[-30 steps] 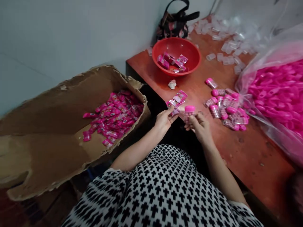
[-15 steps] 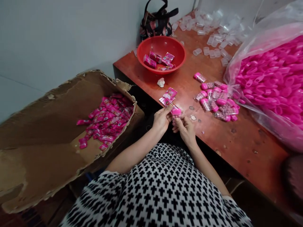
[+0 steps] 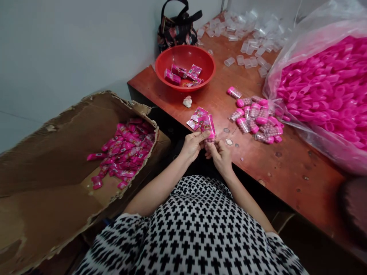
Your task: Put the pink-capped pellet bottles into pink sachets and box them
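Note:
Between my hands, at the table's front edge, is a pink printed wrapper [image 3: 208, 123] with a small pink-capped container at its lower end. My left hand [image 3: 194, 145] pinches the wrapper from the left, thumb on top. The fingers of my right hand [image 3: 220, 152] close on the container's lower end. Flat pink wrappers [image 3: 198, 114] lie on the table just beyond my left hand. To the right rests a pile of clear containers with pink caps and small pink balls [image 3: 255, 116]. A red bowl [image 3: 185, 88] behind holds several pink packets [image 3: 172, 76].
A cardboard box [image 3: 51, 128] on the left holds many wrapped pink packets [image 3: 123, 149]. Clear empty containers [image 3: 243, 28] are scattered at the table's back. On the right, a plastic bag [image 3: 272, 82] holds pink plastic pieces [image 3: 329, 91]. A dark handbag [image 3: 177, 32] stands behind the bowl.
The wrapper now stands up around the container between my hands, its printed side showing; before, the pink cap showed there. The whole view has shifted slightly, moving the table items left.

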The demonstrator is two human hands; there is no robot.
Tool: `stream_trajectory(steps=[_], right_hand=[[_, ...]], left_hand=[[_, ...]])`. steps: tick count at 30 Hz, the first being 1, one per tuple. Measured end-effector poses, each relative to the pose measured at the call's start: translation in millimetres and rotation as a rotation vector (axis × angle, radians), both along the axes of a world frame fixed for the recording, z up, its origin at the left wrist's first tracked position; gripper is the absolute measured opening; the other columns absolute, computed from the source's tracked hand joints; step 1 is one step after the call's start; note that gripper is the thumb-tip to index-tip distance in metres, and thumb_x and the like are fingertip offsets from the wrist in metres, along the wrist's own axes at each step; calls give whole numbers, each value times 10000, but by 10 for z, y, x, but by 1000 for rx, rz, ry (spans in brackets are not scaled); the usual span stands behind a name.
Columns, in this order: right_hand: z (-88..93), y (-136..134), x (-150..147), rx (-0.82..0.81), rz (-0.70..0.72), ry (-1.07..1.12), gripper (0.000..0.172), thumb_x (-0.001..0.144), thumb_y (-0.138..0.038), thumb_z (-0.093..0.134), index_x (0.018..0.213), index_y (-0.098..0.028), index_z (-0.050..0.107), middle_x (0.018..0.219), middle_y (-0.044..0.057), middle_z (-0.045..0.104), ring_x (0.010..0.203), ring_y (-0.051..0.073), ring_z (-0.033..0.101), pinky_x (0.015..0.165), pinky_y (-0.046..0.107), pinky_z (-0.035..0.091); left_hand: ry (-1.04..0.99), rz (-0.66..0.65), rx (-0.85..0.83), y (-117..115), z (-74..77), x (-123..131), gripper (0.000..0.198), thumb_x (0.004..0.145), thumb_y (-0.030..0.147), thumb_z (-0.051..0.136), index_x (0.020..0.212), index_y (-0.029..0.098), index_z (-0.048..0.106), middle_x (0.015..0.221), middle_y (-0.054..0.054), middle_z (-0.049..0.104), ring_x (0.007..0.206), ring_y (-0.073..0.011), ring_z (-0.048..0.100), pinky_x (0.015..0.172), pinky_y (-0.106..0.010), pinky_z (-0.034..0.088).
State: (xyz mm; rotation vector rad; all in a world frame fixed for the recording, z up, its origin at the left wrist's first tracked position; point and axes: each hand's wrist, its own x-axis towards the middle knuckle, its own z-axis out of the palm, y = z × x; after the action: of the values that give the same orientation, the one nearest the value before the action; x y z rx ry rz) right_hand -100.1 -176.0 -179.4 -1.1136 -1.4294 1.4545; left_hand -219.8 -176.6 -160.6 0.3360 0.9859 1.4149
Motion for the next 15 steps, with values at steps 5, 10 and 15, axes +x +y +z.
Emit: stream_trajectory(steps=[5,10,15], right_hand=[[43,60,-1,-185,57,190,290,779,-457,614,853,-182,558,659,-28,638,452,81,582,395,192,488],[6,94,12,-121,-3,143,298,759,-428,648,906,-179,574,650,-36,637,460,74,584,409,178,492],[7,146,5,-278,65,280,291,744,-445,653,788,-171,564,608,-30,632,402,68,545,334,162,424]], left_hand=[[135,4,8,25,12,9,292,559,334,805,608,92,649,561,-23,605,469,-88,526,474,-228,416],[196,8,5,25,-8,28,279,600,344,782,609,96,653,569,-25,609,483,-86,529,493,-223,427],[50,7,1,34,27,23,320,591,368,787,596,92,626,553,-20,582,476,-85,525,478,-220,431]])
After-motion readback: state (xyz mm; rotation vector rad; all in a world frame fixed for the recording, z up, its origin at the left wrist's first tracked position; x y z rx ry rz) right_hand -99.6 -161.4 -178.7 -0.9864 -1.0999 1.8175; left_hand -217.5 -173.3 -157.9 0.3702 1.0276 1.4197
